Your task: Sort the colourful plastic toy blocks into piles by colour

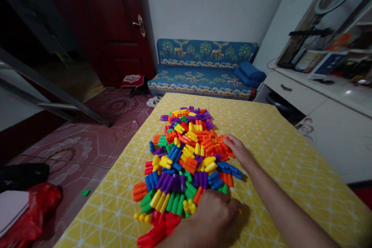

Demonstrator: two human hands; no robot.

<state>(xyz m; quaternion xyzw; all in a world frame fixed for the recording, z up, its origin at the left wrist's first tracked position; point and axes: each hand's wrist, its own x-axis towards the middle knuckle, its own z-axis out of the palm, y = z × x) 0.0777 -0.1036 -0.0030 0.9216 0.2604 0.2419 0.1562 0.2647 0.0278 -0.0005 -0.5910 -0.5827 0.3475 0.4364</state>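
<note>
A long heap of plastic bullet-shaped building blocks (190,164) in red, orange, yellow, green, blue and purple lies on the table. At the heap's near right side, my left hand (216,211) is closed with its fingers curled under. The back of the hand hides most of what is in them; a speck of yellow shows by the fingertips. Farther up, my right hand (236,148) reaches in from the right, its fingers closed at the edge of a cluster of orange building blocks (222,147). Near my left forearm lie red building blocks (159,232).
A yellow patterned cloth (279,162) covers the table. Behind it stands a blue sofa (200,73). White drawers (305,93) are at right, and a metal ladder-like frame (52,89) at left. On the floor are a green piece (85,193) and a red bag (43,209).
</note>
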